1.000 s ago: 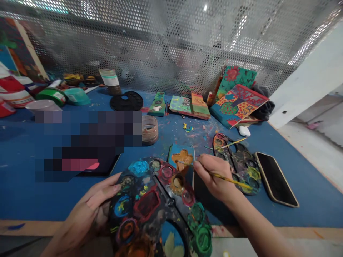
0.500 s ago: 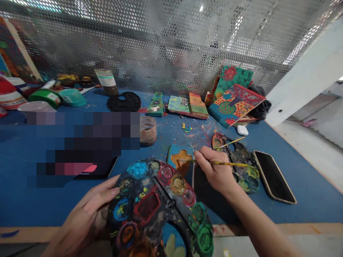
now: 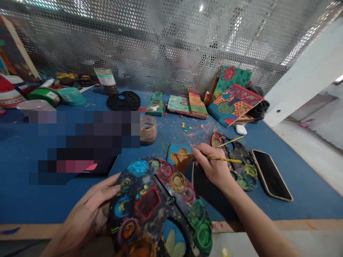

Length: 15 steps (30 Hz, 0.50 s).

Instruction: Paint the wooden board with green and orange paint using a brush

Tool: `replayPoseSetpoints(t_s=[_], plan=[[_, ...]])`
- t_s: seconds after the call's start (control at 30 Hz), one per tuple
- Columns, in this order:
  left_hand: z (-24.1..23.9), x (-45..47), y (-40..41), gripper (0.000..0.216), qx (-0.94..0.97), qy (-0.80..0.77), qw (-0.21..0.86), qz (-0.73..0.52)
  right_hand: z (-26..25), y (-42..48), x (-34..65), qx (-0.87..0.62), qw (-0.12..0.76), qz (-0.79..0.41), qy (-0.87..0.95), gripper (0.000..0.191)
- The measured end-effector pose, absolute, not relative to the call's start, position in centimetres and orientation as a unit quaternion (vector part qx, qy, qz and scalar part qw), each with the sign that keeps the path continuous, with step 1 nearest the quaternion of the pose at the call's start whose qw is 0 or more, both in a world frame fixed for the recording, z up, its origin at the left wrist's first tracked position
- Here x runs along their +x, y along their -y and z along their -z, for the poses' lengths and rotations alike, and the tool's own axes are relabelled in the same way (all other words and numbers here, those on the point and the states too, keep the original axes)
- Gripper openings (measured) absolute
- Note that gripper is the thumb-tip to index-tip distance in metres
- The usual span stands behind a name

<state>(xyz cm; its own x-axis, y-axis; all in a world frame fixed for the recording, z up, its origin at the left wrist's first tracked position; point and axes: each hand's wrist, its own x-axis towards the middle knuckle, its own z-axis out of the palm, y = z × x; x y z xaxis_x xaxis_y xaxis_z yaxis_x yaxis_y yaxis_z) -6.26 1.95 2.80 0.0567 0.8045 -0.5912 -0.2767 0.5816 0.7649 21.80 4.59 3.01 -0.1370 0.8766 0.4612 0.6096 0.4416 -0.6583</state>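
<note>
Black plastic palette [image 3: 147, 204], curved in outline, its round wells crusted with thick, glossy paint in blue, red, ochre and green, held up over the near edge of the blue surface [image 3: 308, 182]. Left hand [image 3: 92, 201] clamped on the palette's left rim, thumb on top; other fingers partly out of sight. Right hand [image 3: 211, 165] pinches a slim, yellowish, paint-flecked brush [image 3: 226, 159], thumb and fingertips together on its shaft. Brush tip is at the orange shape on a small blue panel [image 3: 183, 163], just beyond the palette's far rim; whether bristles touch is hard to tell. Panel's lower part hidden by the palette. Second palette [image 3: 245, 157], smeared, partly behind the hand; smooth, dark-screened phone [image 3: 272, 175] beside it, towards the right edge. Paint-stained, see-through jar [image 3: 148, 130] further back. Tablet [image 3: 108, 167] mostly lost under blocky pixelation. Perforated metal mesh [image 3: 160, 43] backs the far edge. Palette's bottom cut off; pale leaf shapes [image 3: 174, 241] show through its hole, their backing unclear
</note>
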Motion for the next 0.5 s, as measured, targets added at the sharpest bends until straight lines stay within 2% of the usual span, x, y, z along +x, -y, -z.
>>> replayPoseSetpoints(t_s=[0.17,0.27,0.37,0.43,0.5], plan=[[-2.0,-6.8,-2.1,0.051,0.243,-0.561,0.683,-0.401,-3.1,-4.5,22.2,-0.488,0.429,-0.162,0.743,0.035],[-2.0,-6.8,-1.8,0.044,0.269,-0.559,0.667,-0.413,-3.4,-3.6,22.7,-0.474,0.493,-0.188,0.705,0.03],[-2.3,-6.6,-1.6,0.049,0.309,-0.517,0.701,-0.383,-4.2,-2.1,22.6,-0.34,0.563,-0.314,0.685,0.026],[-2.3,-6.5,-1.5,0.054,0.319,-0.518,0.706,-0.363,-4.7,-1.0,21.9,-0.231,0.545,-0.392,0.704,0.026],[-2.3,-6.5,-1.5,0.054,0.323,-0.543,0.683,-0.366,-5.1,-0.2,21.0,-0.168,0.501,-0.411,0.743,0.028]])
